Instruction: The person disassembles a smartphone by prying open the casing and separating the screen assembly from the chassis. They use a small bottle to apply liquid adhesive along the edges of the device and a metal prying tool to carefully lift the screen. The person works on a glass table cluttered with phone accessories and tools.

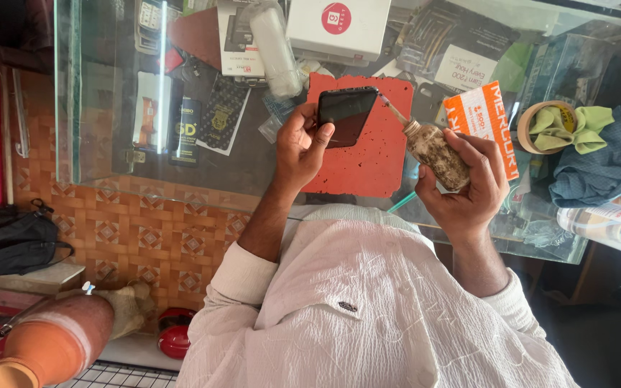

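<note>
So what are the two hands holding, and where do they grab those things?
The left hand holds a flat black phone by its lower end. The right hand wraps the body of a small grimy nozzle-topped bottle, tip at the phone's edge.

A: What carries everything here?

B: A clear glass counter top point(109, 108), with a patterned orange tiled floor point(145, 230) showing beside and below it.

A: What lies directly on the glass?

B: A rough red rectangular mat point(368, 158) near the middle. Beside it, to the right, an orange-and-white printed card box point(486, 118). Further right sits a brown roll of tape point(533, 118) with a green cloth point(576, 126) tucked in it, touching a crumpled dark blue cloth point(605, 158).

A: Anything at the far edge?

B: A white square box with a red round mark point(339, 25), and just beside it a clear plastic cylinder point(276, 50).
</note>
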